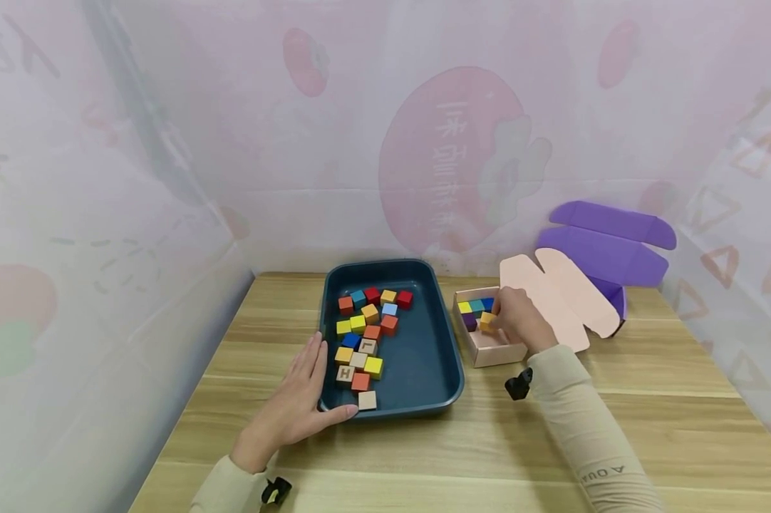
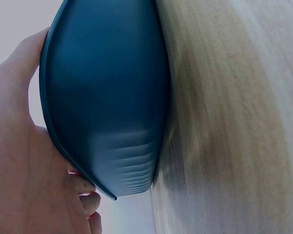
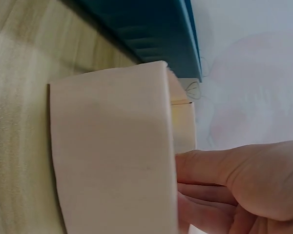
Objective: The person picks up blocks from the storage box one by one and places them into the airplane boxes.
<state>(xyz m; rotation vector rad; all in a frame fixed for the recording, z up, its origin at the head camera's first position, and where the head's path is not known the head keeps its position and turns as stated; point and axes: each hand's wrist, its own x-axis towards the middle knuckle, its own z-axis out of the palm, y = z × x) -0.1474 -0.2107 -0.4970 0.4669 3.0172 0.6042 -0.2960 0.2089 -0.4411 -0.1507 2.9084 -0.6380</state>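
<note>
A dark blue tray (image 1: 417,385) holds several coloured wooden blocks, two of them showing the letters L and H. My left hand (image 1: 296,402) rests on its near left corner, fingers straight along the left side and thumb across the front rim. In the left wrist view that hand (image 2: 34,170) touches the rim from outside. Within a small pale pink box (image 1: 497,355), my right hand (image 1: 519,317) pinches an orange block (image 1: 487,322). Beside it lie yellow, teal, blue and purple blocks. The box wall hides the fingertips of my right hand (image 3: 234,190) in the right wrist view.
The pink box's lid (image 1: 555,299) stands open to the right. Behind it is an open purple box (image 1: 610,246). Both boxes and the tray stand on a wooden table (image 1: 424,463), with a printed curtain (image 1: 360,142) around its back and sides.
</note>
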